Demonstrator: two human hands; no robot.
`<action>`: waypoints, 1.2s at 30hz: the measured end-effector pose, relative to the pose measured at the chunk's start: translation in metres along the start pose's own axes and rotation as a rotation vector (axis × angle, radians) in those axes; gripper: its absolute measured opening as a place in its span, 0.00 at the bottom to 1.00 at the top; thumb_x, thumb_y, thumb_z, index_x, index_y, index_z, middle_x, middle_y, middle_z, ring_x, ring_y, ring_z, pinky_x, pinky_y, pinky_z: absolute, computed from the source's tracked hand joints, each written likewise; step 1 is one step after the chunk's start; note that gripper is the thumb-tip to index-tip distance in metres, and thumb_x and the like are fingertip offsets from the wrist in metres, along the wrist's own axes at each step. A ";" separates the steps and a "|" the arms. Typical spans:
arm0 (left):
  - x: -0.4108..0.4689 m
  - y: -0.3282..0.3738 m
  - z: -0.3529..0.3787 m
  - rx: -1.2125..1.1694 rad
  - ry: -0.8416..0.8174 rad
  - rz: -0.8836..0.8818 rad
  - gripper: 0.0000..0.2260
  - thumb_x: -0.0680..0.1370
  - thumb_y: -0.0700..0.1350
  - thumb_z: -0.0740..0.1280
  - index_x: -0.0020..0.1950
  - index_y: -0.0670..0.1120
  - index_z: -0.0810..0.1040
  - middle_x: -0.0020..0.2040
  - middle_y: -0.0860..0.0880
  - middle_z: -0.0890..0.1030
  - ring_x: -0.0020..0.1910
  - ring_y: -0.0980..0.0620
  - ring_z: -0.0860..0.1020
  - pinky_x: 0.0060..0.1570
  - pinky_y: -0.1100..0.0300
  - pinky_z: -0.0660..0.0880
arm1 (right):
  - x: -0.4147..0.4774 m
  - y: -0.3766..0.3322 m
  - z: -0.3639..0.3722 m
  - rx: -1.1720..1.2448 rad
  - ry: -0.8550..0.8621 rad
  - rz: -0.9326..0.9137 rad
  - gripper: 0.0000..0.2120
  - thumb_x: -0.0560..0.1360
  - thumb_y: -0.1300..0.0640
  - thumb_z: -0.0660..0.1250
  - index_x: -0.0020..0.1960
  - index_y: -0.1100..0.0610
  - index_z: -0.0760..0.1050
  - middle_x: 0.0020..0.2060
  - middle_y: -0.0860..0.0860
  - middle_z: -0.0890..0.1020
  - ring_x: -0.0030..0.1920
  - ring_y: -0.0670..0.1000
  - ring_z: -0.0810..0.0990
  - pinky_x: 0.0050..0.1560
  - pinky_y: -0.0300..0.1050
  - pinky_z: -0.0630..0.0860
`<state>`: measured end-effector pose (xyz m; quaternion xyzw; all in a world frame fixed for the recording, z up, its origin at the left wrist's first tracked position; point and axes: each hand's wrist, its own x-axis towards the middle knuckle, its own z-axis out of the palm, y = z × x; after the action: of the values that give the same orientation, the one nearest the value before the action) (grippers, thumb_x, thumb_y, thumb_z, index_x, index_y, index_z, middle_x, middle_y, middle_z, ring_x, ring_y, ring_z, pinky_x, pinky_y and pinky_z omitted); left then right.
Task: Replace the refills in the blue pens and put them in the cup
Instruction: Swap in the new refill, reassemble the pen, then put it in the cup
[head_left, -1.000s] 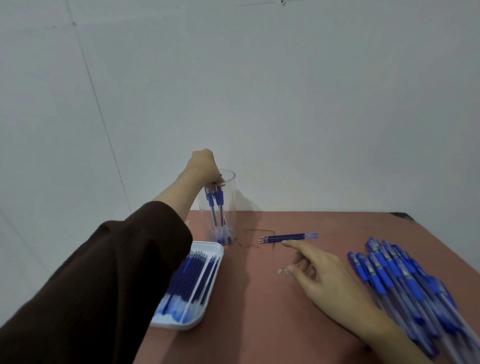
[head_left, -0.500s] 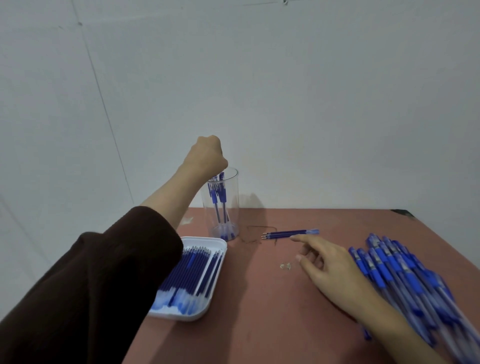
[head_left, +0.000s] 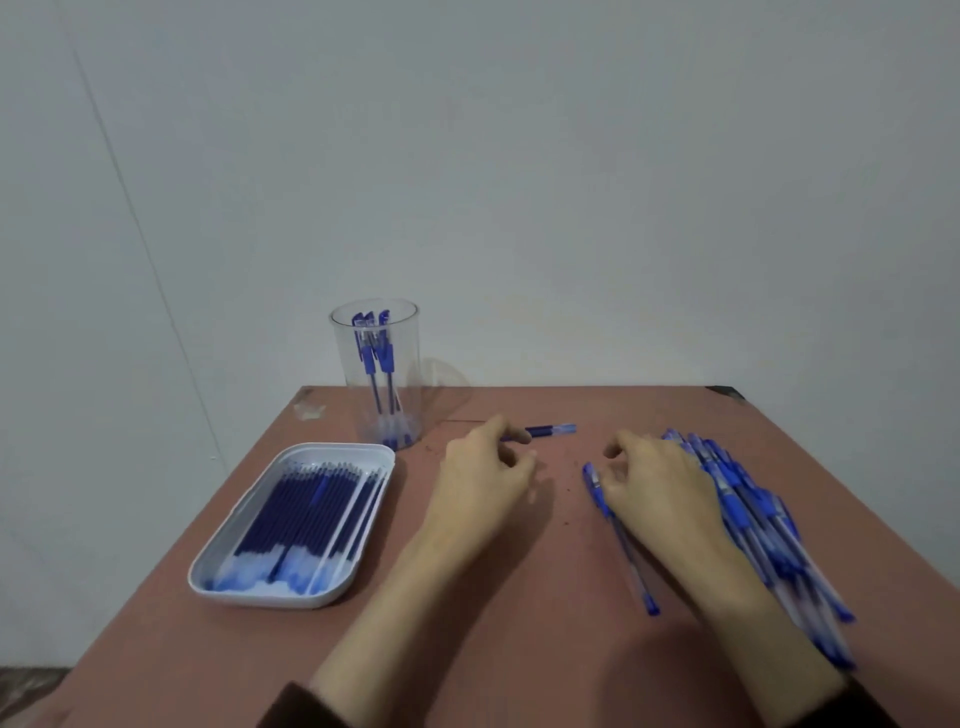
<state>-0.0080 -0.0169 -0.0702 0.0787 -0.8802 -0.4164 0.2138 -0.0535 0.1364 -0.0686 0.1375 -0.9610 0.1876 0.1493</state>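
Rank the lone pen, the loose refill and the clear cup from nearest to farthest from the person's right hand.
1. Lone pen, lying against the left edge of the right hand.
2. Loose refill, farther back and leftward.
3. Clear cup, farthest, back left by the wall.

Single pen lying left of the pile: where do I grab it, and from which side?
Pinch the single pen at its exposed mid-barrel, from above, fingers across it. It lies flat on the table, with bare table on both sides there; the right hand overlaps its far end.
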 end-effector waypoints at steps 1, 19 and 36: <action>-0.003 -0.005 0.003 -0.035 0.007 -0.006 0.05 0.74 0.42 0.67 0.46 0.51 0.78 0.30 0.56 0.77 0.31 0.64 0.75 0.34 0.71 0.67 | -0.001 -0.001 -0.001 -0.044 -0.023 0.011 0.11 0.77 0.50 0.61 0.51 0.55 0.77 0.46 0.51 0.81 0.49 0.54 0.77 0.38 0.44 0.70; 0.006 -0.027 -0.008 -0.465 0.042 -0.038 0.12 0.74 0.32 0.66 0.50 0.46 0.81 0.41 0.48 0.82 0.28 0.63 0.76 0.28 0.71 0.70 | -0.007 -0.014 0.005 0.313 0.058 -0.328 0.07 0.76 0.52 0.65 0.53 0.45 0.78 0.44 0.41 0.81 0.42 0.42 0.77 0.43 0.44 0.74; 0.005 -0.033 -0.006 -0.413 -0.066 0.014 0.06 0.73 0.40 0.72 0.43 0.51 0.83 0.34 0.53 0.82 0.34 0.55 0.78 0.41 0.60 0.78 | -0.008 -0.013 0.006 0.070 -0.060 -0.207 0.13 0.76 0.45 0.63 0.60 0.42 0.74 0.43 0.44 0.83 0.48 0.49 0.80 0.41 0.43 0.70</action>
<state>-0.0114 -0.0439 -0.0912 0.0133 -0.7832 -0.5888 0.1993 -0.0440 0.1241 -0.0725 0.2465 -0.9386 0.2006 0.1343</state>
